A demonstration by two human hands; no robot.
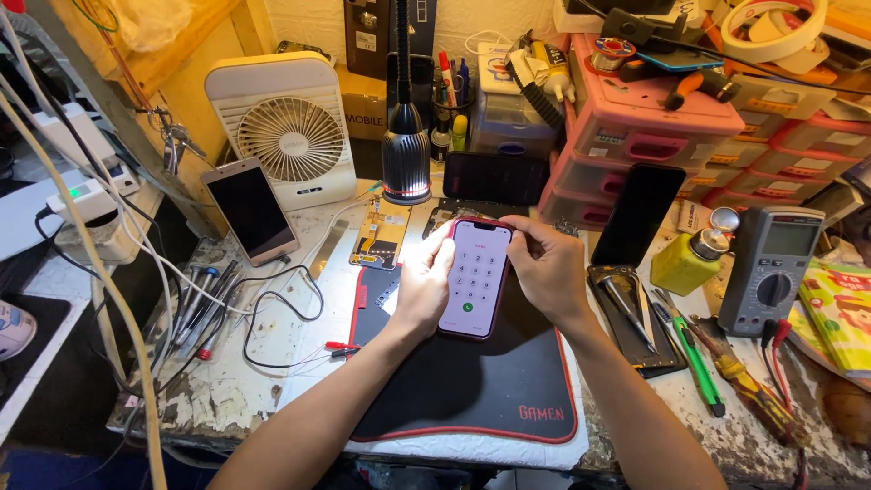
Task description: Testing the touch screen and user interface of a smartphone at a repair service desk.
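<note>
**Phone held two-handed over the mat, dial pad lit**

Left hand [423, 289] is curled round the left edge of the red-cased smartphone [475, 278], fingers closed on the case, thumb lying along the screen side. Right hand [549, 272] grips the top right corner, fingers bent over the upper edge. Both have firm hold; neither is open. The phone sits between the two palms, above or lightly on the black mat with red trim [472, 381]; contact with the mat can't be told.

Risks, as I judge them:
- Lamp head [405, 154] hangs just beyond the fingertips; lifting the phone forward could knock it.
- Loose display part [379, 234] and the red clip leads [337, 348] lie just left of the left wrist; a sweep of the forearm would drag them.
- Tweezers on the dark tray [635, 327], right of the right wrist, could be nudged off.

Hard to see:
- Fingertips under the phone hidden.
- Phone's back and lower edge contact hidden.
- Glare washes the desk just past the left knuckles.
- Both elbows cut off at the frame bottom.
</note>
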